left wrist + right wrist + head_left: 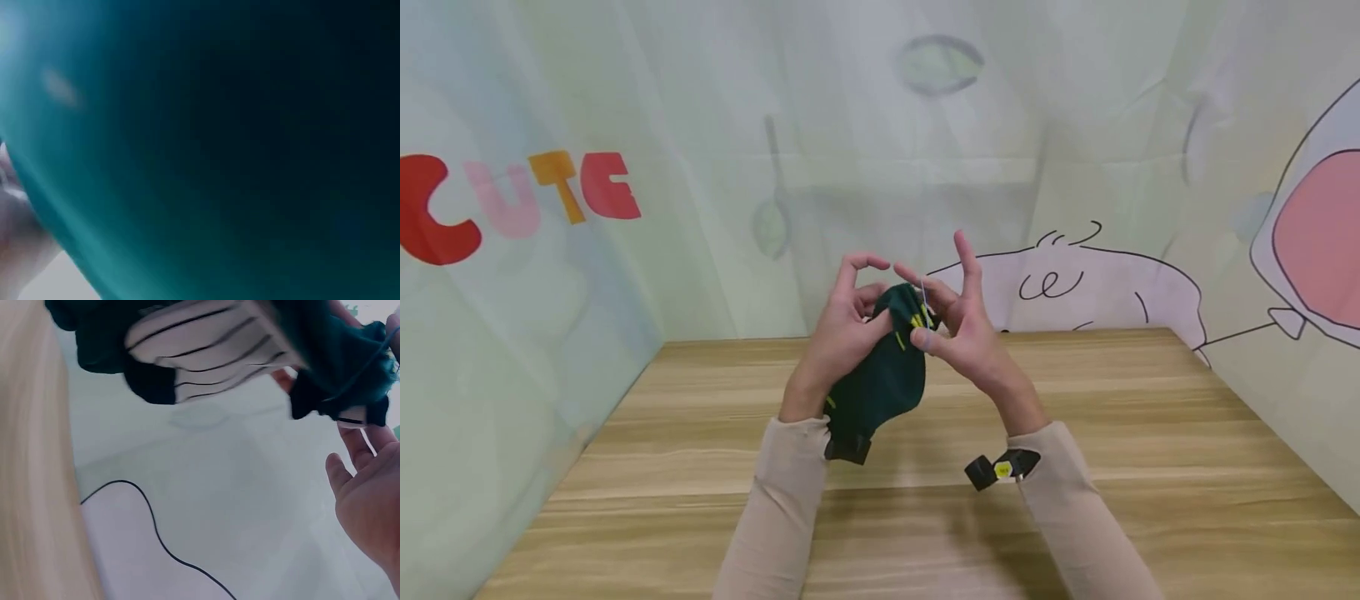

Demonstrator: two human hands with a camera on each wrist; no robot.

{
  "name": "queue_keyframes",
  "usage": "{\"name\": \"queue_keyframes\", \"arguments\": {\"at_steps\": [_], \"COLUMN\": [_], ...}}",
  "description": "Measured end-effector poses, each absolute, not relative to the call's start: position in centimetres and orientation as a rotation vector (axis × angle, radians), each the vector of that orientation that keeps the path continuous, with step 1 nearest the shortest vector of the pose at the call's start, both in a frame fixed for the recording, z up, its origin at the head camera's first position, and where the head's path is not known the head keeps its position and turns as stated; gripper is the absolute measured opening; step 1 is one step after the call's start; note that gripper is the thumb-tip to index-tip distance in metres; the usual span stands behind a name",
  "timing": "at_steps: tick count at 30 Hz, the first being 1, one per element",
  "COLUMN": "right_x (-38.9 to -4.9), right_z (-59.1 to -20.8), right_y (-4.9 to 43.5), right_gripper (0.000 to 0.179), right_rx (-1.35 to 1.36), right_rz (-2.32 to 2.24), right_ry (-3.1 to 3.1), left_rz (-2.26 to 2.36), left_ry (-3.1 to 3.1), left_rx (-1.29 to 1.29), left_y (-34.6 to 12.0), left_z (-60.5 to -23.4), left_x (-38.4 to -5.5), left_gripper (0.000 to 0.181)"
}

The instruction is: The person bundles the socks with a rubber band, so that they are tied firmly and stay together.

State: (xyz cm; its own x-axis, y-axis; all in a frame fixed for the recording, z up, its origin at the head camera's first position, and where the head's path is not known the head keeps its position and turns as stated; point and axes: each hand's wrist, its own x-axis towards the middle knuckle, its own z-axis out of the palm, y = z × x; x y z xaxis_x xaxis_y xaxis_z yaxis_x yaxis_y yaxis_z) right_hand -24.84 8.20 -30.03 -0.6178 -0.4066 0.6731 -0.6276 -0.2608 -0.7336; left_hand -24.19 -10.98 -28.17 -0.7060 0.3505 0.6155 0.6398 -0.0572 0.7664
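A dark green cloth item point(891, 379) with short yellow marks hangs above the table, its upper end between the two hands. My left hand point(846, 325) grips that upper end, thumb across the cloth and index finger arched above it. My right hand point(962, 329) holds a thin pale blue band point(924, 304), stretched between thumb and fingers at the bunched tip, with one finger pointing up. In the right wrist view, the item shows a white panel with dark stripes point(206, 353). Blurred green cloth point(156, 187) fills most of the left wrist view.
A wood-grain table point(700, 483) spreads beneath both forearms. Printed curtains point(715, 167) stand behind it and at both sides. A black strap with a small camera point(1000, 468) sits on the right wrist, and another black camera piece point(850, 448) hangs at the left wrist.
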Motion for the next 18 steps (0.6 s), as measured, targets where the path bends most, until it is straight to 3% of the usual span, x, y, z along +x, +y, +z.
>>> {"name": "queue_keyframes", "arguments": {"at_steps": [18], "right_x": [-23.6], "right_z": [-29.2], "right_y": [8.6], "right_gripper": [0.111], "right_rx": [1.210], "right_rz": [1.497], "right_ry": [-2.070], "left_rz": [-1.475], "left_ry": [-2.313], "left_rx": [-0.935], "left_y": [-10.3], "left_z": [-28.1], "left_x": [-24.0], "left_gripper": [0.067]}}
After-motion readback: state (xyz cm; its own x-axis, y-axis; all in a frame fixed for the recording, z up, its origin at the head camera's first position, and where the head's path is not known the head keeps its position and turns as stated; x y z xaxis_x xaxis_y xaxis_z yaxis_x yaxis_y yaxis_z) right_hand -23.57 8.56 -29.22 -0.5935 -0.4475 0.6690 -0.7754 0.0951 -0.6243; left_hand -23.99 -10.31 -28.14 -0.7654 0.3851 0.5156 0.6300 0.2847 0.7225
